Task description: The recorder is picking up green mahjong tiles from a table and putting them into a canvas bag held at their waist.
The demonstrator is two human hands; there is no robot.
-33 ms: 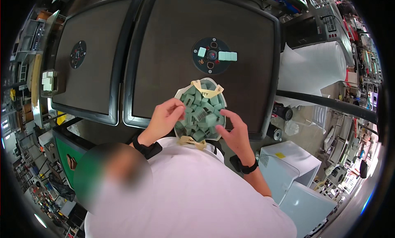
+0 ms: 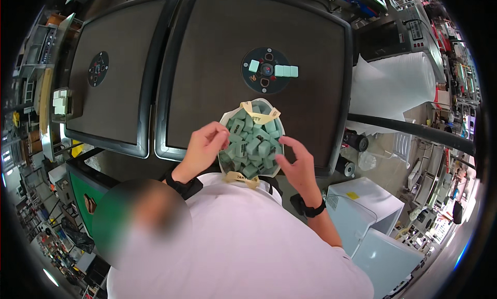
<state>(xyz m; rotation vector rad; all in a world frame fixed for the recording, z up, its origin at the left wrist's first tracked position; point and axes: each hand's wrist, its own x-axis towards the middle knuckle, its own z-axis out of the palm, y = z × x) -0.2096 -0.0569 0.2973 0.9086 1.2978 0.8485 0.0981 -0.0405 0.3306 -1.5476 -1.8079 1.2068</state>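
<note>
A pale bag [image 2: 225, 116] with cream printed handles stands open at the near edge of the table, full of green mahjong tiles [image 2: 253, 145]. At the bag's left rim is my left hand [image 2: 205, 146], its fingers curled in toward the thumb; whether anything is pinched there is hidden. My right hand [image 2: 298, 162] hovers at the right rim with thumb and fingers apart, nothing seen in it. Beyond the bag, a short row of light green tiles [image 2: 286, 71] and one single tile [image 2: 253, 65] lie on the table's round centre panel [image 2: 266, 86].
The dark-topped mahjong table [image 2: 207, 56] has a raised black frame. A second such table [image 2: 124, 56] adjoins on the left, with a clear box of tiles [image 2: 60, 102] at its far side. To the right are a white wrap roll [image 2: 404, 81] and a white cabinet [image 2: 362, 200].
Tiles in the middle of the bag have shifted, and a patterned face there no longer shows. Both hands have drawn slightly outward from the bag's middle.
</note>
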